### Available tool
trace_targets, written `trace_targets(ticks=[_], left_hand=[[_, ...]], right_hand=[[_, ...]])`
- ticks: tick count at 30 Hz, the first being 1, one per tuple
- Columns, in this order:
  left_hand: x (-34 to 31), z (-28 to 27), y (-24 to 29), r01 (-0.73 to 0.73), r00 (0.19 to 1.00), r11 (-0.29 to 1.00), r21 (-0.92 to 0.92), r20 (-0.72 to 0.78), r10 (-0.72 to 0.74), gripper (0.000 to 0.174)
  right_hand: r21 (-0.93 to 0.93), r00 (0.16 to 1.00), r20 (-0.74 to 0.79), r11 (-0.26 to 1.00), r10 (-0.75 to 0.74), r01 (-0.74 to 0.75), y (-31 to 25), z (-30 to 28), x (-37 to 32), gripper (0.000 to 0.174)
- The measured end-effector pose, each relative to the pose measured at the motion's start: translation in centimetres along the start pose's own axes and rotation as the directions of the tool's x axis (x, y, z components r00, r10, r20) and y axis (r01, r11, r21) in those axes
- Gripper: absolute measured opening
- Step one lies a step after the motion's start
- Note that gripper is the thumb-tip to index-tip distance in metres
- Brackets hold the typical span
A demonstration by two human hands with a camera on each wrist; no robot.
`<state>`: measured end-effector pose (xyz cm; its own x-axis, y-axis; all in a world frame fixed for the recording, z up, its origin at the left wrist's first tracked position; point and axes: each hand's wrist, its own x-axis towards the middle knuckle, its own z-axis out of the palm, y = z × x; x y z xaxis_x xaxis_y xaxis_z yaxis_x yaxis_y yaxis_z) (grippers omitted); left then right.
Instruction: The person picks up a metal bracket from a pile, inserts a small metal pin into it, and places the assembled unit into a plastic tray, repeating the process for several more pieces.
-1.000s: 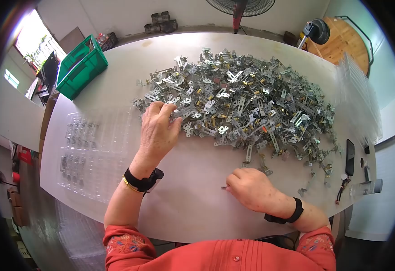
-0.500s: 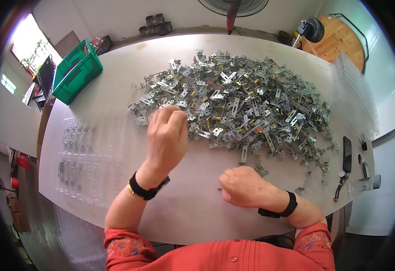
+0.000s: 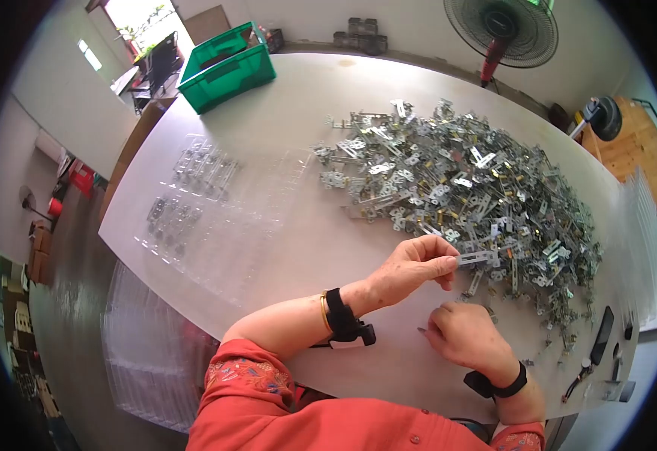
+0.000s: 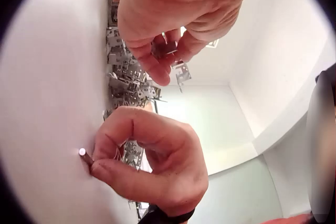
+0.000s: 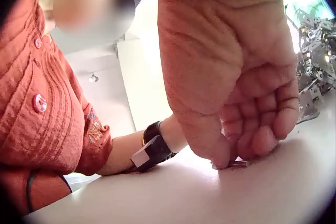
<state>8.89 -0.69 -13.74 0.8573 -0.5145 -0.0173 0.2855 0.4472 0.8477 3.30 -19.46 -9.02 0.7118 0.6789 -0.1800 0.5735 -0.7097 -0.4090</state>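
Our left hand [image 3: 411, 270] has swung from the pile's left side to just beside our right hand [image 3: 471, 334], at the near edge of the loose heap of silver and brass-coloured metal fittings [image 3: 478, 188]. It now pinches 1 flat, silver, slotted metal bracket [image 3: 477, 258] between thumb and fingers, nearly closed, so we judge that piece picked out and the 2 hands placed to work together. Our right hand has stayed low over the table, curled, with thumb and fingers pinching 1 small, thin, round metal pin [image 4: 85, 155], which pokes out towards our left side.

The bracket's far end overlaps the heap, so we cannot trace its outline. We cannot tell whether the dark part [image 4: 165, 49] within our left fingers belongs to it. The pin's inner end is covered by the right grip. Well to the left of both grips, glare blurs the fittings in the clear plastic tray [image 3: 261, 225].
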Motion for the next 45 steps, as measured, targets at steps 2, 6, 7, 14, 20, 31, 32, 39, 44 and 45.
trace_targets(ticks=[2,6,7,14,20,31,32,39,44,45], left_hand=[[0.1,-0.9,-0.4,0.001,0.999,0.989,-0.145,0.046,0.005,0.017],[0.4,-1.7,-1.3,0.022,0.992,0.963,-0.267,0.123,0.011,0.014],[0.4,-1.8,-1.4,0.014,0.994,0.963,-0.270,0.110,0.016,0.014],[0.4,-2.4,-1.4,0.064,0.986,0.986,-0.153,0.163,-0.038,0.012],[0.0,-2.1,-1.0,0.063,0.993,0.984,-0.166,0.109,-0.046,0.012],[0.2,-2.4,-0.7,0.095,0.992,0.961,-0.260,0.106,-0.070,0.012],[0.2,-2.4,-0.7,0.099,0.992,0.960,-0.261,0.096,-0.077,0.013],[0.3,-2.6,-0.9,0.106,0.992,0.953,-0.286,0.100,-0.080,0.012],[0.3,-2.4,-0.6,0.115,0.992,0.947,-0.300,0.093,-0.091,0.013],[0.3,-2.5,-0.7,0.117,0.991,0.947,-0.300,0.094,-0.093,0.013]], right_hand=[[-0.005,0.999,-0.027,1.000,-0.025,0.025,-0.1,0.3,0.2,0.016],[-0.047,0.997,-0.059,0.998,-0.054,0.051,-0.3,0.7,0.2,0.014],[-0.047,0.997,-0.050,0.997,-0.065,0.063,-0.2,0.9,0.2,0.014],[-0.132,0.980,-0.185,0.990,-0.075,0.051,-0.2,0.6,0.6,0.010],[-0.207,0.995,-0.094,0.976,0.041,-0.060,-0.5,-0.1,-0.2,0.016],[-0.141,0.987,-0.149,0.989,-0.064,0.043,1.0,1.3,-0.3,0.018],[-0.138,0.981,-0.178,0.989,-0.072,0.047,1.0,1.2,-0.3,0.017],[-0.002,0.957,-0.290,0.999,-0.033,0.033,1.8,0.9,-0.4,0.017],[0.116,0.941,-0.338,0.991,-0.025,0.068,1.8,0.6,-0.4,0.013],[0.117,0.941,-0.338,0.991,-0.023,0.067,1.9,0.7,-0.4,0.013]])
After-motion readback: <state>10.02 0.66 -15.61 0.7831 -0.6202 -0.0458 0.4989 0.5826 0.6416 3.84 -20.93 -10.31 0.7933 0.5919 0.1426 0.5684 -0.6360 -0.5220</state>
